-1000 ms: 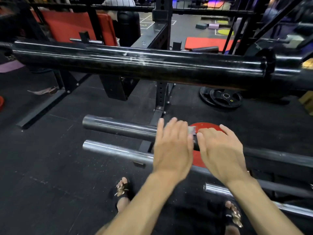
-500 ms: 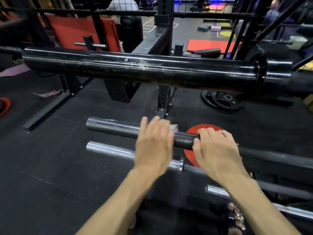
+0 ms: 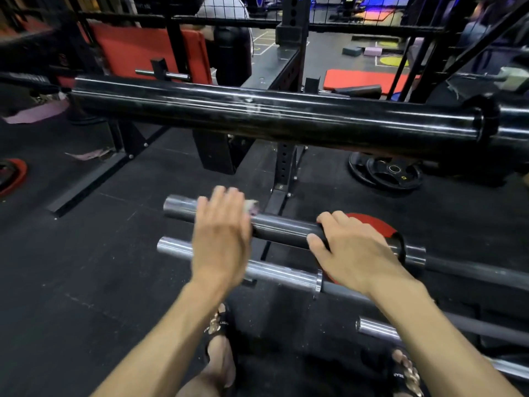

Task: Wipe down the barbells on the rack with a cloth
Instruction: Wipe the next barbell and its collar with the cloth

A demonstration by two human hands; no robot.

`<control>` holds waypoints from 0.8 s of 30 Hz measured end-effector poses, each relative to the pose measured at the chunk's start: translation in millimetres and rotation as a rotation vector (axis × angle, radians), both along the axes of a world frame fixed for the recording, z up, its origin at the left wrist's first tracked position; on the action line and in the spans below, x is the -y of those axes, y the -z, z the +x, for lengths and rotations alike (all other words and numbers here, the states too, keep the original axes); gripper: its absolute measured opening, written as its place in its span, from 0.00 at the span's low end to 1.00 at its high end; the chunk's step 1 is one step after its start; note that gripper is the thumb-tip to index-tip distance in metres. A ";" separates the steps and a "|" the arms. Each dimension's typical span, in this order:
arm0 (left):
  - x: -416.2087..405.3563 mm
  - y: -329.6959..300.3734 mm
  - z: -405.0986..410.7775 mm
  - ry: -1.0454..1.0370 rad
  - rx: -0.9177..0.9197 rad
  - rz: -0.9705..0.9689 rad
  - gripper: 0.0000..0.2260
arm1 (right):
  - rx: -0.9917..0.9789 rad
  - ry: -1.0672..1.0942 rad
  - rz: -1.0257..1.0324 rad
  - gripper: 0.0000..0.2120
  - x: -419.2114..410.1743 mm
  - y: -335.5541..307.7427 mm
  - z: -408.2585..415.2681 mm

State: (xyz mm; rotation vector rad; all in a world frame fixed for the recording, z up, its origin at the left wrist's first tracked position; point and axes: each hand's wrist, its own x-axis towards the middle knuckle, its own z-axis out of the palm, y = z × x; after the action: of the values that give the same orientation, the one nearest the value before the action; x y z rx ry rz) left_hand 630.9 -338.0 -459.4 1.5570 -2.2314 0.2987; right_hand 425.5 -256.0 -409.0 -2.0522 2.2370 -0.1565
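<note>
Gym floor (image 3: 86, 282) of dark rubber matting, seen from above and forward. Beyond it, black rack uprights (image 3: 286, 156), a red pad (image 3: 137, 50), a red mat (image 3: 363, 78) and wire mesh further back. Black weight plate (image 3: 386, 170) flat on the floor at right; red plate (image 3: 375, 224) lower, partly behind the right hand.

Thick black bar (image 3: 257, 118) across the upper frame, cut off at right. Below it, three steel bars stepped toward the viewer: grey bar (image 3: 286, 227), silver bar (image 3: 274, 270), third bar (image 3: 378, 325) nearest, running out of frame.

Left hand (image 3: 220, 239), blurred, laid over the grey bar near its free end, pressing cloth (image 3: 252, 206) against it; only a pale corner of cloth visible past the fingers. Right hand (image 3: 355, 247) curled round the same bar, apart from the left. Sandalled feet (image 3: 220, 339) at bottom edge.
</note>
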 end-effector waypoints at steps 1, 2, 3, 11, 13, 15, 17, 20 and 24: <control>-11.5 3.1 -15.0 0.084 -0.026 0.019 0.24 | -0.002 0.001 -0.007 0.18 3.4 2.7 2.5; -20.0 3.6 -24.6 0.158 -0.021 0.046 0.25 | 0.000 0.009 -0.031 0.18 5.2 5.8 2.8; -22.7 3.0 -27.2 0.218 0.003 0.058 0.25 | 0.005 0.012 -0.061 0.18 5.5 8.7 2.3; 50.4 -1.5 87.2 -0.102 -0.046 0.088 0.20 | 0.057 0.007 -0.204 0.16 4.5 21.4 1.1; 52.3 -1.8 83.4 -0.188 -0.138 0.079 0.21 | 0.041 -0.015 -0.263 0.16 2.1 23.4 2.9; 37.6 -5.8 57.3 -0.147 -0.155 0.019 0.18 | 0.065 -0.025 -0.258 0.16 0.3 24.0 3.7; 11.9 -8.7 14.1 0.062 -0.147 0.002 0.21 | 0.094 -0.029 -0.235 0.16 -0.5 23.2 3.4; -20.9 -3.9 -36.1 0.271 -0.013 0.043 0.27 | 0.138 -0.034 -0.256 0.17 -0.6 23.1 1.8; 6.5 -4.0 1.9 0.305 0.040 0.038 0.19 | 0.143 -0.019 -0.284 0.17 -1.6 25.3 -3.8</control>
State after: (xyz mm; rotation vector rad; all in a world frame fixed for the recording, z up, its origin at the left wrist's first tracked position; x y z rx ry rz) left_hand 632.7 -344.5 -455.5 1.2121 -2.4750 0.1997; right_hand 421.6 -254.4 -434.3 -2.1131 2.2144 -0.6320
